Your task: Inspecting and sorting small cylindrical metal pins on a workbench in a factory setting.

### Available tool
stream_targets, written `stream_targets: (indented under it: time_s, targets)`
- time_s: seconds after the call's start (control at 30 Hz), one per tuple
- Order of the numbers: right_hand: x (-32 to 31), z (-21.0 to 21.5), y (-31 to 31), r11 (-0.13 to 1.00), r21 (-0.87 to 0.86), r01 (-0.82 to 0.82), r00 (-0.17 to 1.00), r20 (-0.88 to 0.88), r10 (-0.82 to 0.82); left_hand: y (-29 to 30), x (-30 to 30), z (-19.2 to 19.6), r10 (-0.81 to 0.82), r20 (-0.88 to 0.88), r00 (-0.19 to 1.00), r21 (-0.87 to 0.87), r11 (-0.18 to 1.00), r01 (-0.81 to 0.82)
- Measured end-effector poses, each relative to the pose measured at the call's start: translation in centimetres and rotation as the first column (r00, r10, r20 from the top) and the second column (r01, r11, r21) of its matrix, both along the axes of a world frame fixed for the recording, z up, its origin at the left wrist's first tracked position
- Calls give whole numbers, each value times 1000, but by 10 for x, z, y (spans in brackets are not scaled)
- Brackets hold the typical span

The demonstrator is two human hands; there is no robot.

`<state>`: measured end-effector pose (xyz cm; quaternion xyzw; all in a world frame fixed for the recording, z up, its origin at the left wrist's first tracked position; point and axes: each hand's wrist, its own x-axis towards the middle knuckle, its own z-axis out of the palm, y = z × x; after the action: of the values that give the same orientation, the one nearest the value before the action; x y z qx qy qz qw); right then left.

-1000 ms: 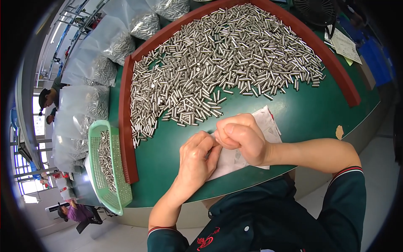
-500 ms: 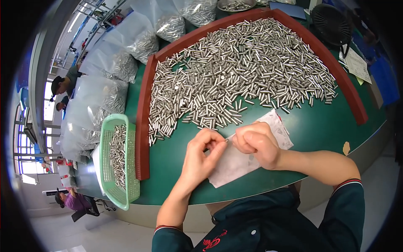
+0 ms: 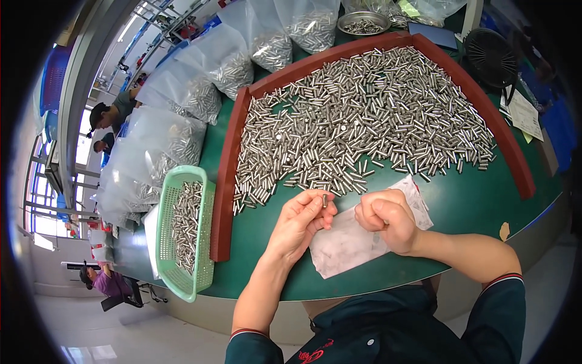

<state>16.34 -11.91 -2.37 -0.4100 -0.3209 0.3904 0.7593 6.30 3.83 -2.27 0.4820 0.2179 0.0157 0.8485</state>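
Between the thumb and forefinger of my left hand (image 3: 298, 221) a small metal pin (image 3: 324, 201) stands upright; the other fingers curl loosely behind it. My right hand (image 3: 389, 219) is closed in a fist just to the right, over a stained whitish sheet (image 3: 342, 249). What that fist holds, if anything, is hidden. Beyond both hands a wide heap of similar short metal pins (image 3: 370, 109) lies spread on the green tabletop (image 3: 260, 236).
A dark red wooden frame (image 3: 229, 176) borders the heap on three sides. On the left stands a green plastic basket (image 3: 209, 236) with pins in it. Clear bags of pins (image 3: 233, 70) line the far left edge. A metal bowl (image 3: 364, 18) and a black fan (image 3: 491, 57) are at the back.
My hands have drawn apart, and the pin in my left hand now shows clearly. My right fist stays closed. The whole view has shifted slightly.
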Motion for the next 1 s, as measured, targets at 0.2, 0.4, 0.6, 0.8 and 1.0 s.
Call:
stream_targets:
  time_s: [0.2,0.4,0.6,0.8,1.0]
  targets:
    - [1,1,2,1000,-10,14,999,-37,-14,22,-1,5,223,83,971,-23,975,-222]
    - [1,0,2,1000,-16,1,999,-37,-1,23,-1,11,96,-38,995,992,119,27]
    - [1,-3,3,1000,-20,1,1000,-29,-1,18,0,8,84,-76,994,997,30,74]
    - [2,-2,1,1000,-27,-5,999,-37,4,19,1,4,-44,-56,997,998,-38,55]
    - [1,0,1,1000,-21,-1,999,-33,1,12,0,3,-69,-44,997,997,-62,39]
